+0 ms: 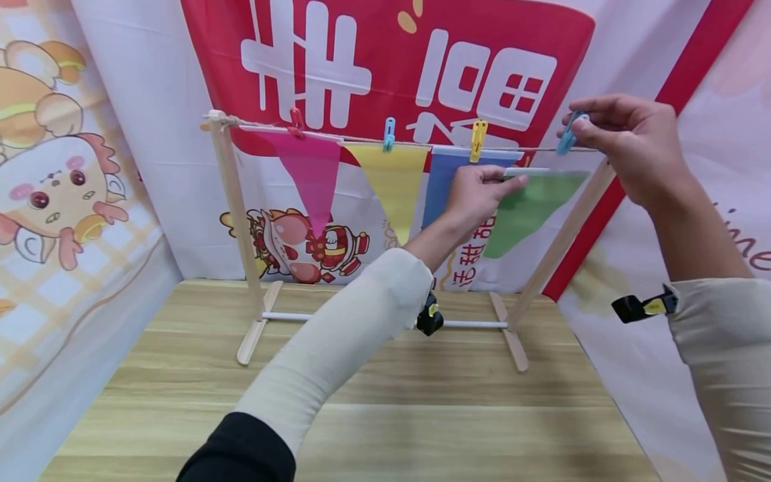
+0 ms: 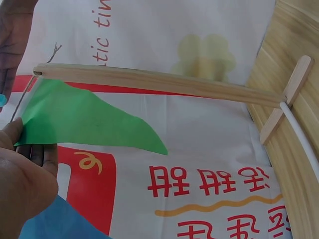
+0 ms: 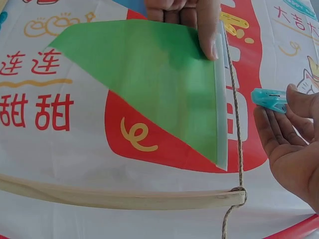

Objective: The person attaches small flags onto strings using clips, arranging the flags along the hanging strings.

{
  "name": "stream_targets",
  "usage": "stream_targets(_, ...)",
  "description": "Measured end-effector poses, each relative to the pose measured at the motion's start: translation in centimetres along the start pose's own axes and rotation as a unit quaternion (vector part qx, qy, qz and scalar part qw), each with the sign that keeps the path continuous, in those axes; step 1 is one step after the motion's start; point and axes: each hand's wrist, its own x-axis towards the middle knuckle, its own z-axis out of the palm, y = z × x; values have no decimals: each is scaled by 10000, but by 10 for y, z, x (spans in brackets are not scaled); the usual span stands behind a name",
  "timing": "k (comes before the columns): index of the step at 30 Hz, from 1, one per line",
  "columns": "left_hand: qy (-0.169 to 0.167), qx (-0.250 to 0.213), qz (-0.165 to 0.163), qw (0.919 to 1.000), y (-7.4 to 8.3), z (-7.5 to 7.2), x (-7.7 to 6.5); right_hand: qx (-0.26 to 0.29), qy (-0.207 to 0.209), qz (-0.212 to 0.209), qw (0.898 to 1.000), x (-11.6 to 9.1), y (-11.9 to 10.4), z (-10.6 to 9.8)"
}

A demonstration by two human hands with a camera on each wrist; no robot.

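Observation:
My left hand (image 1: 478,194) pinches a green pennant (image 1: 530,207) by the left end of its white-edged top. In the right wrist view that white edge runs alongside the twine (image 3: 235,99), with a narrow gap between them. Higher and to the right, my right hand (image 1: 638,144) holds a blue clothespin (image 3: 269,99) between thumb and fingers, close to the line. Left of the green pennant hang a blue pennant (image 1: 441,187) under a yellow clothespin (image 1: 478,140), a yellow pennant (image 1: 394,184) under another blue clothespin (image 1: 389,134), and a pink pennant (image 1: 313,174) under a red clothespin (image 1: 296,122).
A wooden post (image 1: 236,214) at left and another wooden post (image 1: 560,244) at right carry the twine. Flat wooden feet and a white rod (image 1: 476,325) join them at the wooden table (image 1: 385,415). A printed cloth (image 1: 205,248) hangs behind the stand.

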Motion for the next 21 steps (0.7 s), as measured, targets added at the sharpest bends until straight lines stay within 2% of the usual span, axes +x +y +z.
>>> stream_targets(8,-35,-33,-85,10000,9,5,4,-367,67,103,9992,1,0,1)
stream_targets(15,163,97,-348,9992,18,11,5,-519,6,-11,9987,0,5,0)
stream_targets(21,327,-94,-459,9984,19,13,8,-757,99,64,9971,2,6,-1)
